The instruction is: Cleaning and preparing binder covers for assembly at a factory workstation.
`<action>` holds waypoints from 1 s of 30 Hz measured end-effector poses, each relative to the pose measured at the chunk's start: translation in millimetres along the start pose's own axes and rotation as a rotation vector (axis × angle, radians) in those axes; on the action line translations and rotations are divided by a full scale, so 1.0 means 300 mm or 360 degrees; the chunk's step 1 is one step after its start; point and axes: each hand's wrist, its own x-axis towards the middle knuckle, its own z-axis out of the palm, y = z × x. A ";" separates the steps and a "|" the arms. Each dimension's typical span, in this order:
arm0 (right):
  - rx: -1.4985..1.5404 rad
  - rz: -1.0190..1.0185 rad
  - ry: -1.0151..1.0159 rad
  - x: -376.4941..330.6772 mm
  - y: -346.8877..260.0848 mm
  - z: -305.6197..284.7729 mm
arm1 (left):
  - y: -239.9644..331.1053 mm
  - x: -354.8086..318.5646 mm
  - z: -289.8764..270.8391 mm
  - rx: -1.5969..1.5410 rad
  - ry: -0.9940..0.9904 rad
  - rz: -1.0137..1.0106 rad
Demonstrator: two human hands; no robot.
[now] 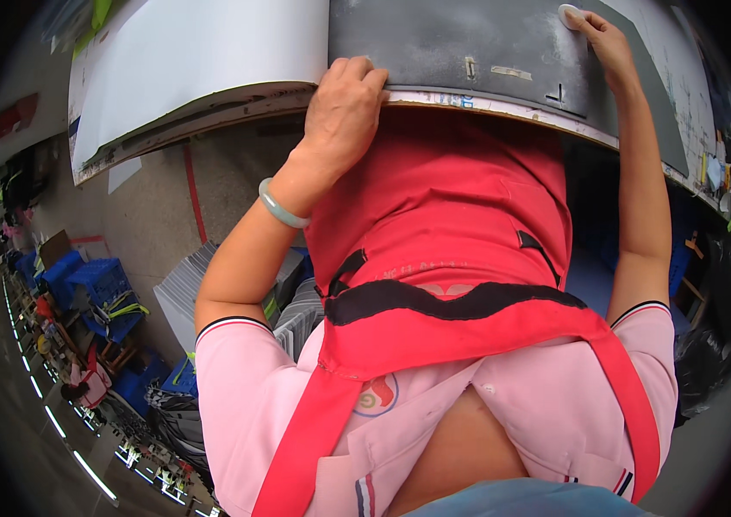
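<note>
A dark grey board with pale smudges lies on the workbench. Beside it on the left is a large white sheet, its near edge slightly raised. My left hand, with a pale green bangle on the wrist, bends its fingers over the near edge where sheet and board meet. Its fingertips are hidden, so what they grip cannot be made out. At the board's far right, my right hand pinches a small white round piece against or just over the dark surface.
Tape strips and a small black corner mark sit on the board. The bench's near edge is close to my red apron. Stacked grey sheets and blue crates stand at lower left; black plastic bags at right.
</note>
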 end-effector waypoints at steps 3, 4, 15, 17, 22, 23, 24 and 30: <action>0.0048 0.0073 0.0145 -0.066 -0.064 0.031 | -0.005 0.004 0.006 0.0019 0.0030 0.0003; 0.0049 0.0074 0.0145 -0.063 -0.054 0.030 | -0.008 0.004 0.008 0.0016 0.0047 0.0004; 0.0021 0.0032 0.0070 -0.056 -0.036 0.039 | -0.016 0.003 0.011 0.0021 0.0101 -0.0019; 0.0063 -0.0005 0.0049 -0.041 -0.013 0.034 | -0.013 0.005 0.011 0.0014 0.0115 -0.0009; 0.0086 0.0033 0.0107 -0.035 0.004 0.046 | -0.015 0.006 0.018 0.0043 0.0097 0.0002; 0.0054 0.0065 0.0110 -0.047 -0.026 0.060 | -0.016 0.001 0.015 0.0030 0.0073 -0.0030; 0.0026 0.0100 0.0122 -0.064 -0.049 0.061 | -0.011 0.000 0.008 0.0034 0.0065 -0.0046; 0.0089 -0.0030 0.0084 -0.042 -0.011 0.055 | -0.010 0.006 0.005 0.0035 0.0074 -0.0018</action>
